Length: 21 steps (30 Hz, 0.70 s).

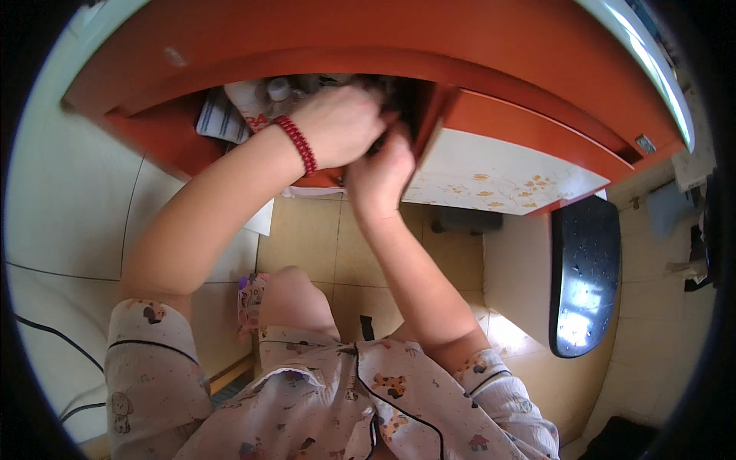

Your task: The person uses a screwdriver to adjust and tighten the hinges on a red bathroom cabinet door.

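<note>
Both of my hands reach into the open compartment of an orange-red cabinet (307, 34). My left hand (341, 126), with a dark red beaded bracelet (297, 146) on the wrist, is on the left. Close beside it, my right hand (381, 175) is raised at the opening's right side, by the door edge. The fingers of both hands are blurred and partly lost in the dark interior, so whatever they touch is hidden. Left of my left hand, a clear plastic bottle top (279, 89) shows beside a white package with red print (244, 98) and a blue-and-white striped item (221, 116).
Right of the opening is a white cabinet door panel (491, 172) with an orange flower pattern. A glossy black lid-like surface (586, 276) with water drops stands at the right. Tan floor tiles (307, 234) lie below, and a black cable (57, 337) runs at the left.
</note>
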Each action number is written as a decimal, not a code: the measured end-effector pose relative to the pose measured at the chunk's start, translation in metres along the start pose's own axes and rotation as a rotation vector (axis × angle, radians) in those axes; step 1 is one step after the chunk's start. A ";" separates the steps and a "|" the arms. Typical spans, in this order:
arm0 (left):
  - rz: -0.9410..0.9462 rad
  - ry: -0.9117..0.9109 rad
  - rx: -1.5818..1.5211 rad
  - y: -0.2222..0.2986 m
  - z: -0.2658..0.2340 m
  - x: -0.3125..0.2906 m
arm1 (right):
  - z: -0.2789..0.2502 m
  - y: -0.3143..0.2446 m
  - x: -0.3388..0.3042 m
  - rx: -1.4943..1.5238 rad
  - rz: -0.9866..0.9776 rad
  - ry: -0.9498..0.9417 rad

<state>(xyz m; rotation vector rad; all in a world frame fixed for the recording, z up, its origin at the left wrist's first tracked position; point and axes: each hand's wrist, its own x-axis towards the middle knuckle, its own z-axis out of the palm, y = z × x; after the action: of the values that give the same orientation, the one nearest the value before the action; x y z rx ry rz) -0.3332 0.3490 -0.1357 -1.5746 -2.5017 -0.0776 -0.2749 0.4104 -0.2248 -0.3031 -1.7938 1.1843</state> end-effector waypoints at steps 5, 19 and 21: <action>0.312 0.069 -0.411 -0.023 0.001 -0.001 | -0.010 0.009 0.006 -0.177 0.003 -0.019; 0.229 0.105 -0.169 -0.021 0.009 0.010 | -0.011 0.003 0.013 0.011 0.108 -0.118; 0.131 0.193 -0.112 -0.025 0.016 0.003 | -0.007 -0.004 0.017 -0.111 0.109 -0.216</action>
<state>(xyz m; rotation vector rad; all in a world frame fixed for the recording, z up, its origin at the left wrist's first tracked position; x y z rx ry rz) -0.3594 0.3431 -0.1498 -1.6814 -2.2775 -0.3399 -0.2770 0.4233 -0.2114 -0.3520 -2.0575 1.2331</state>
